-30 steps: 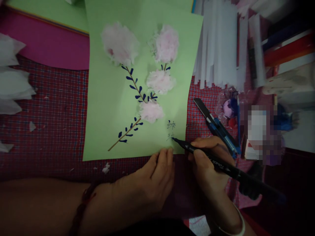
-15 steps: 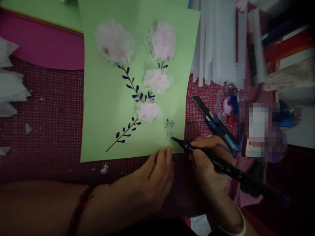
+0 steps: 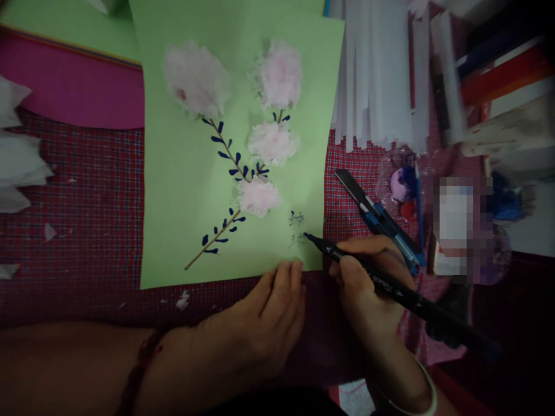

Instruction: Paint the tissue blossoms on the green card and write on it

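Observation:
A light green sheet lies on a red checked cloth. On it are several fluffy pink tissue flowers, a brown painted stem with dark blue leaves and small handwritten characters near its lower right corner. My right hand is closed round a black marker, its tip touching the paper beside the characters. My left hand rests flat with its fingers together, fingertips pressing the sheet's bottom edge.
Cut white paper strips lie at the upper right. A blue and black utility knife lies right of the sheet. Pink paper is at the upper left, white tissue pieces at the left edge. Books and clutter fill the right side.
The marker tip has shifted slightly up along the characters. The view has drifted so the sheet sits a little further left. My left hand stays on the sheet's edge.

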Motion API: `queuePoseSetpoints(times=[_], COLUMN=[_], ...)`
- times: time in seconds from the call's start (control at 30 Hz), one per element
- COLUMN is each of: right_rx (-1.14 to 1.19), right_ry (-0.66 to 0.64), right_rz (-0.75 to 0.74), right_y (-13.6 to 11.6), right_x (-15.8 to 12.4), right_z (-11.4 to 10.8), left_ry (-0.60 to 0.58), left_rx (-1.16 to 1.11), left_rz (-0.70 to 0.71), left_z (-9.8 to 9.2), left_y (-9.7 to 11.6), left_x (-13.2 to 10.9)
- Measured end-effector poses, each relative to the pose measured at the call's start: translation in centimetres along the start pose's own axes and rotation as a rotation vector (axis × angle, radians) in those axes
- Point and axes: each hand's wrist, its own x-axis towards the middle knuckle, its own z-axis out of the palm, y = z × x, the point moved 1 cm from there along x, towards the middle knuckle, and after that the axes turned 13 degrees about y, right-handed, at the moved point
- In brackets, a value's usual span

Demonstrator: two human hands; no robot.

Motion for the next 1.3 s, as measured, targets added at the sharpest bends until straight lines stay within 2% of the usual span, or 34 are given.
queuePoseSetpoints(times=[0.23,0.33,0.47,0.53,0.67,0.83,1.0,1.13,1.3], right_rx=[-0.062,0.069,0.326,0.269,0.048,-0.068,-0.053,-0.08,-0.125], right_ry=[0.007,-0.018,-0.135,-0.146,-0.09,-0.056,-0.063,-0.076,-0.034], right_rz=[-0.076,0.026,0.168,0.136,-0.049,-0.206,-0.252,-0.275,-0.245], right_y=[-0.2,-0.1,0.0,-0.1,-0.4,-1.2,-1.5,-1.5,-1.2], right_x=[0.1,0.3,0.4,0.2,-0.4,-0.5,-0.3,-0.3,-0.6], right_z=[0.1,0.0,-0.4,-0.6,-0.8,-0.1,0.5,0.7,0.5], left_ry=[-0.027,-0.018,0.004,0.022,0.089,0.053,0.09,0.048,0.073], left_rx=[-0.001,0.001,0.011,0.019,0.04,0.015,0.039,0.04,0.046], left_rz=[0.023,0.006,-0.01,-0.031,-0.089,-0.045,-0.059,-0.028,-0.039], left_z=[0.0,0.1,0.3,0.5,0.9,1.2,1.5,1.2,1.1], left_y=[-0.1,0.0,0.3,0.5,1.1,1.8,2.0,1.8,1.7], left_x=[0.0,-0.1,-0.1,0.0,0.1,-0.2,-0.4,-0.3,-0.2])
